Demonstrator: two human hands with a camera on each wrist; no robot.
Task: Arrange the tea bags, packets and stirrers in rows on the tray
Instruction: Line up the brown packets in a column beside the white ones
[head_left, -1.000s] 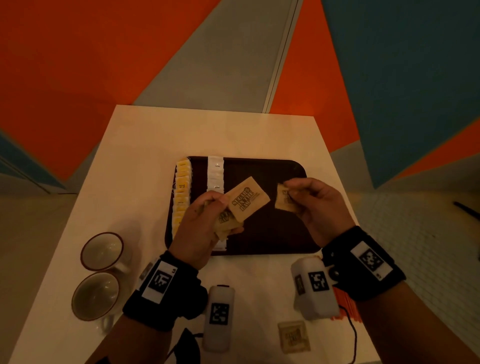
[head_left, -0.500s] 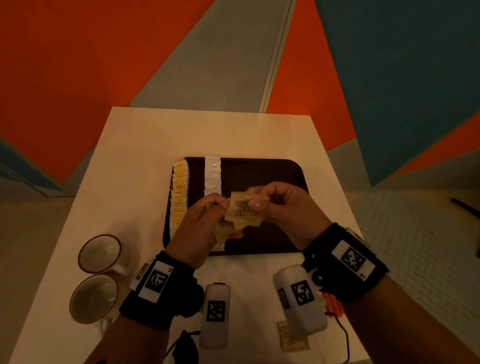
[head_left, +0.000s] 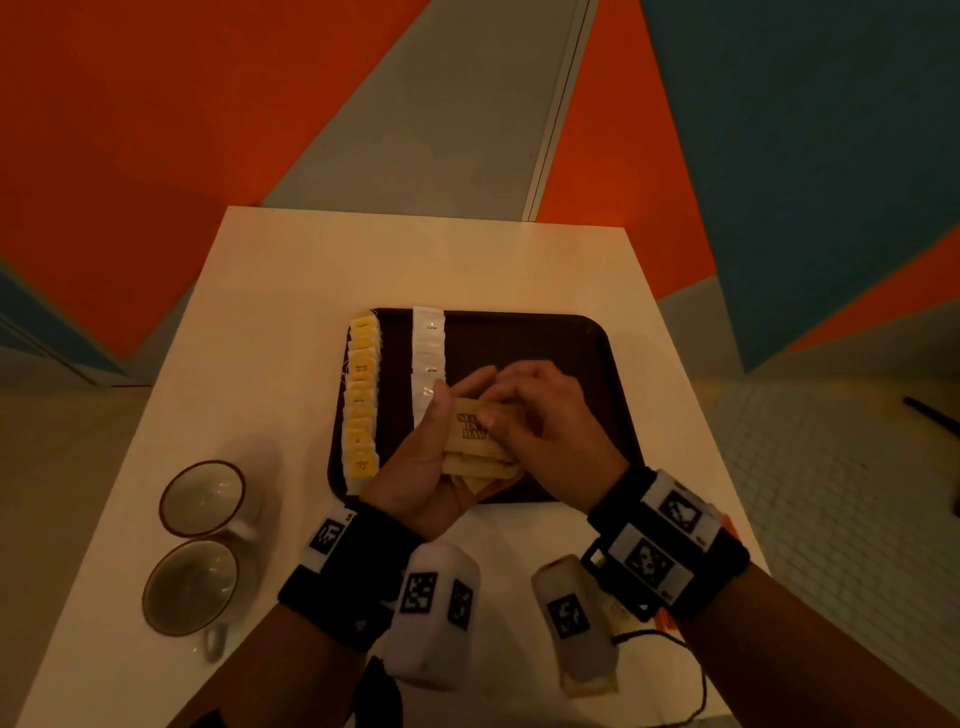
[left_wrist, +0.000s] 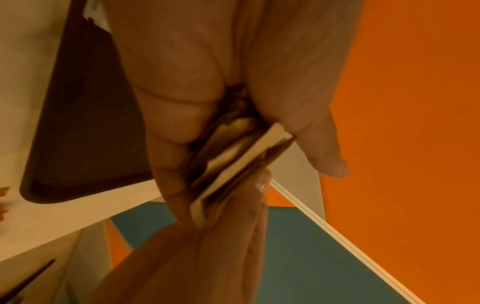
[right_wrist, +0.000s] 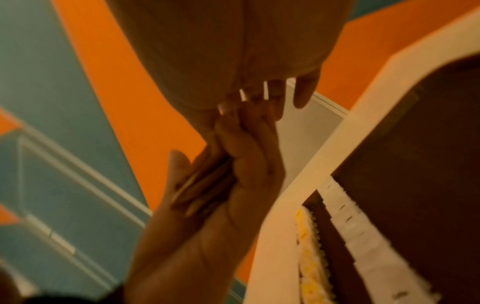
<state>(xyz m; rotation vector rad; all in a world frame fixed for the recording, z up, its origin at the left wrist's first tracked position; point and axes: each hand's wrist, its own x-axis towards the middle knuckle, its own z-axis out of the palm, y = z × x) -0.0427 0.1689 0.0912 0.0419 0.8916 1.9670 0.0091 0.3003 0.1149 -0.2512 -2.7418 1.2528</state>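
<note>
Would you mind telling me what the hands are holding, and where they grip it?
The left hand holds a stack of brown packets between thumb and fingers. The right hand pinches the top packet at its far right edge.

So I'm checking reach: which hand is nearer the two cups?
Left. The left hand is over the tray's near left part, closer to the cups; the right hand is farther right.

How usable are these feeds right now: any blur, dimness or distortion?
Head view: dim, orange cast, wide-angle bending of the table, yet the print on the brown packets is partly legible. Left wrist: soft close-up. Right wrist: smeared, tray rows streaked.
</note>
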